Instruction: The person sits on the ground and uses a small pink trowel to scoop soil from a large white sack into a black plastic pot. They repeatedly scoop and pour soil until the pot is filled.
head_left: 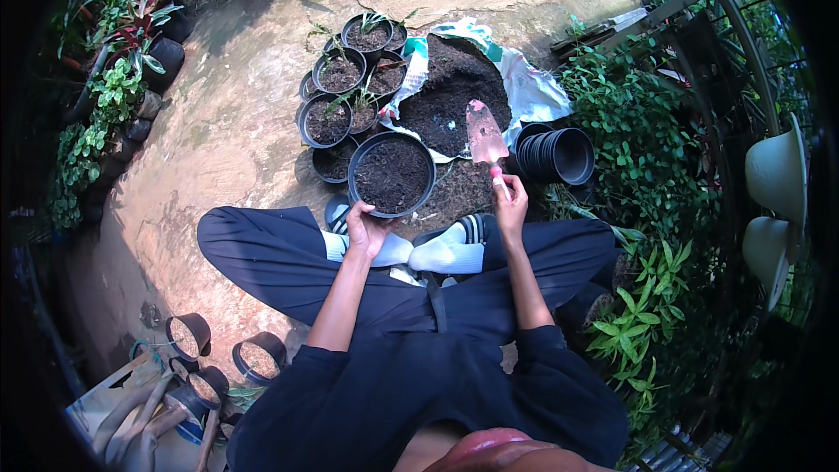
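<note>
An opened sack of dark soil (454,96) lies spread on the ground, with several filled small pots (341,74) beside it and a stack of empty black pots (559,156) (not yet filled) to the right. The large black pot (392,174), already full of soil, sits before the crossed legs, left hand (367,229) fingers clasped on its near rim. The right hand (510,203) grips a pink trowel (486,133), blade raised over the soil.

A white sack with green trim (524,83) lies slit open on the ground, dark soil heaped on it

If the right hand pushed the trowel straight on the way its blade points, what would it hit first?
Most likely the loose soil heap on the opened white sack; the right hand aims the pink trowel up over it, though the blade's height is unclear.
</note>
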`<move>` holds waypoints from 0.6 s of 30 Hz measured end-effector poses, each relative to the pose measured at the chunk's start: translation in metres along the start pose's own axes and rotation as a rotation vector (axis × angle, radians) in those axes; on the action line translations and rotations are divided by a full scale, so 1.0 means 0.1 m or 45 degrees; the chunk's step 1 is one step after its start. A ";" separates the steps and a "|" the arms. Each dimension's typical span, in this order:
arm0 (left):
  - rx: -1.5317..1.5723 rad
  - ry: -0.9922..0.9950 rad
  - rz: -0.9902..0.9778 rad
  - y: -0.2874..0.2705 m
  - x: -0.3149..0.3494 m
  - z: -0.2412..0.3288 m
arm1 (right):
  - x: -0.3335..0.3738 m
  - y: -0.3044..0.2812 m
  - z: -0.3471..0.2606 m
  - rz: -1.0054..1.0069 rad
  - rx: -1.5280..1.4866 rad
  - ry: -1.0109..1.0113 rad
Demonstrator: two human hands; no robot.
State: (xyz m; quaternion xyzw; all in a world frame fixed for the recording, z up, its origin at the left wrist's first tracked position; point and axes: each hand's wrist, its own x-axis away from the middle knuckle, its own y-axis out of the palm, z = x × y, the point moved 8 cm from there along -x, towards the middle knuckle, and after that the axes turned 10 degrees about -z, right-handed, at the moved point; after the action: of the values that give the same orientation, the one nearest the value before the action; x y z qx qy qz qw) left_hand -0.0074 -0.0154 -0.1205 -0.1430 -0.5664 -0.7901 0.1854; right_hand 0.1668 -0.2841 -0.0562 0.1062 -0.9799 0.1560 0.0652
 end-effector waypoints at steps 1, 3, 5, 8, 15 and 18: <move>-0.056 0.010 -0.007 -0.01 0.02 0.03 | -0.16 0.01 0.24 0.058 0.001 -0.020; -0.065 0.044 0.043 -0.09 0.09 0.09 | -0.41 0.21 0.59 0.053 -0.205 0.180; -0.089 0.050 0.087 -0.06 0.15 0.13 | -0.59 0.27 1.08 0.132 -0.067 0.204; -0.127 0.032 0.084 -0.04 0.25 0.16 | -0.48 0.52 1.44 0.103 -0.184 0.298; -0.243 -0.081 0.096 0.09 0.20 -0.12 | -0.54 0.57 1.93 0.067 -0.327 0.440; -0.198 -0.088 0.110 0.30 0.18 -0.38 | -0.58 0.47 1.92 0.030 -0.356 0.443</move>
State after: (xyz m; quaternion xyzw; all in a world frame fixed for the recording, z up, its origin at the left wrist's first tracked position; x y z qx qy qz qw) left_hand -0.0101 -0.0627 -0.0997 -0.2082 -0.5027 -0.8177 0.1879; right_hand 0.1944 -0.2905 -0.2599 0.0563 -0.9671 0.0355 0.2454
